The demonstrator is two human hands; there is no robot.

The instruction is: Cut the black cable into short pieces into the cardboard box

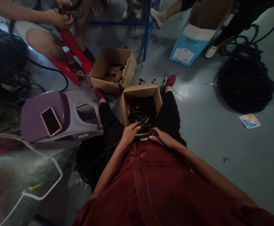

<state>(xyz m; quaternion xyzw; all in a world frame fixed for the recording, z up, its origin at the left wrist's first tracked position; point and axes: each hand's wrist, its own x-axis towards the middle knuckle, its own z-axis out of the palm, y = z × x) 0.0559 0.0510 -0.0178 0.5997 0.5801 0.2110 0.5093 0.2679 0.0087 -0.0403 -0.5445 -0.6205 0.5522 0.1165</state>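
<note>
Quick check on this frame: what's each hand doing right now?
Left hand: closed, holding a short black cable piece.
Right hand: closed, holding a thin black cable piece.

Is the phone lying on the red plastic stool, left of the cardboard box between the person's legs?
No: the head view shows the phone on a lilac plastic stool, not the red one. It does lie left of the cardboard box between the person's legs.
</note>
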